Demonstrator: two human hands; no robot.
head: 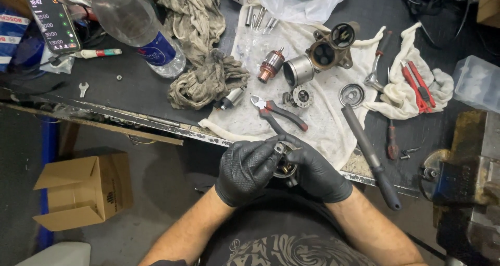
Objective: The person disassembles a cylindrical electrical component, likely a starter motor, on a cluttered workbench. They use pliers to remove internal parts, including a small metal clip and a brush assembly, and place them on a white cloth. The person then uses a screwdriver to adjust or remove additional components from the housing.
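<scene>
Both my hands wear black gloves and meet just below the bench's front edge. My left hand (245,169) and my right hand (317,173) together grip a small round metal motor part (285,164), which is partly hidden between the fingers. On a stained white cloth (323,125) above them lie red-handled pliers (278,114), a copper-wound armature (271,66), a steel cylinder housing (298,70), a brown cast housing (329,48), a small gear plate (301,95) and a round disc (351,94).
A long dark-handled tool (370,154) lies diagonally at right. A vise (466,177) stands at the far right. Rags (205,81), a plastic bottle (140,29), a phone (51,17), a red cutter (416,86) and a ratchet (376,63) sit on the bench. A cardboard box (83,190) rests on the floor.
</scene>
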